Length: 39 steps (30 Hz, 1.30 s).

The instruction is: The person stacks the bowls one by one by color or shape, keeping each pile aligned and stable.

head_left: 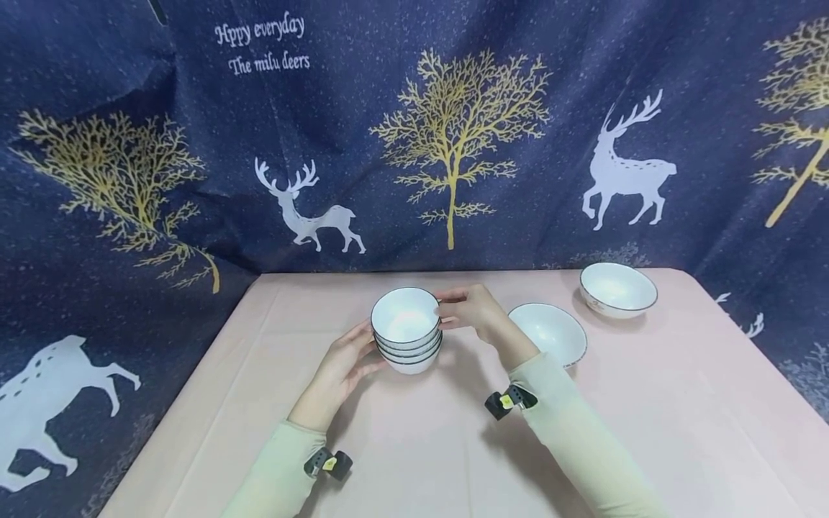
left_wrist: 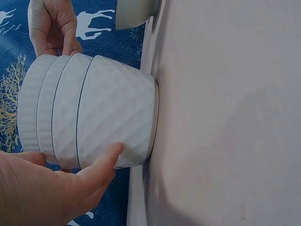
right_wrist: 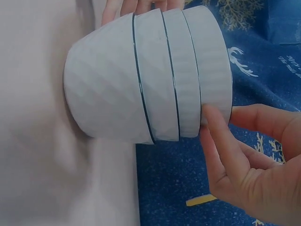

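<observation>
Bowl stack: four nested white round bowls (head_left: 406,332) with dark rims, standing upright on the pale pink tablecloth (head_left: 421,446).
Surface pattern: diamond facets on the stack's lower two bowls; vertical ribs on its upper two.
Left hand (head_left: 343,363): at the stack's left side; fingers and thumb grip it, the thumb on the lowest bowl.
Right hand (head_left: 473,309): at the stack's upper right; fingers and thumb pinch the top bowl (right_wrist: 211,66) at its rim.
Near wide bowl: white, shallow, dark-rimmed bowl (head_left: 550,332), right of the stack, partly covered by the right forearm.
Far wide bowl: similar white bowl (head_left: 618,288), farther right of the stack and behind it.
</observation>
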Each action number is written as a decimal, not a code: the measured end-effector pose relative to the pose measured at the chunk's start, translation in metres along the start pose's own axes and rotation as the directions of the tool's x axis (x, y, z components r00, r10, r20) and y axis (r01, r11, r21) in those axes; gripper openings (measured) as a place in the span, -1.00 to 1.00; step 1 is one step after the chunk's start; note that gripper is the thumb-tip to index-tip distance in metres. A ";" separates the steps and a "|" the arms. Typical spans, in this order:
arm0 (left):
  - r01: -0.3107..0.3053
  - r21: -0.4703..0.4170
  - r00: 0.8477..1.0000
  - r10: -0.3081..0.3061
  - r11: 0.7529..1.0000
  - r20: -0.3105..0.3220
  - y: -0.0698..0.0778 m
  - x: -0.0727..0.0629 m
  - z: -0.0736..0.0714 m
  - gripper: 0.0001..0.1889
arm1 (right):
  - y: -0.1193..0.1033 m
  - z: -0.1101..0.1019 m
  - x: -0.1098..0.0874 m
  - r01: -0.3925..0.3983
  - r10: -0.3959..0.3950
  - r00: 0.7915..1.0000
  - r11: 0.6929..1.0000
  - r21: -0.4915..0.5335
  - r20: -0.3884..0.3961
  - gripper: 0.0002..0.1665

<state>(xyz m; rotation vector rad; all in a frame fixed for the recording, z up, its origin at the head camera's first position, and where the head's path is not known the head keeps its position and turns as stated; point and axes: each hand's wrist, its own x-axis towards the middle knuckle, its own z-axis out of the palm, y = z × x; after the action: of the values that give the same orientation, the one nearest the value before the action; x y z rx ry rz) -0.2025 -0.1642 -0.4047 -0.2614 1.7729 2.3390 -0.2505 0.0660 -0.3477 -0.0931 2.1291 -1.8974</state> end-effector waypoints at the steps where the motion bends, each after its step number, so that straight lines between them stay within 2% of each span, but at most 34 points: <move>1: -0.004 -0.001 1.000 0.004 1.000 0.002 0.000 0.000 0.000 -0.49 | 0.001 0.000 0.000 0.000 0.000 1.000 1.000 0.000 0.000 -0.54; 15: -0.039 0.016 0.998 0.039 0.999 -0.040 0.000 -0.003 0.005 -0.51 | 0.011 -0.005 -0.002 0.075 -0.076 0.996 0.997 0.036 0.043 -0.53; 28: -0.047 0.014 0.995 0.048 0.999 -0.091 0.002 -0.005 0.012 -0.50 | 0.020 -0.015 -0.008 0.108 -0.107 0.993 0.994 -0.014 0.041 -0.54; 32: -0.074 -0.003 0.993 0.074 0.997 -0.097 0.002 -0.008 0.014 -0.50 | 0.025 -0.023 -0.013 0.133 -0.132 0.991 0.991 -0.029 0.033 -0.54; 39: -0.136 -0.065 0.984 0.128 0.989 -0.124 0.004 -0.014 0.021 -0.50 | 0.029 -0.036 -0.020 0.232 -0.232 0.973 0.972 -0.031 0.013 -0.56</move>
<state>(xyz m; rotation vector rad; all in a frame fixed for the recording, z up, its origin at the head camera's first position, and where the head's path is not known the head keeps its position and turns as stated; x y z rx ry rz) -0.1906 -0.1460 -0.3922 -0.3103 1.8119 2.5344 -0.2359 0.1090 -0.3693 -0.3733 2.2269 -1.9816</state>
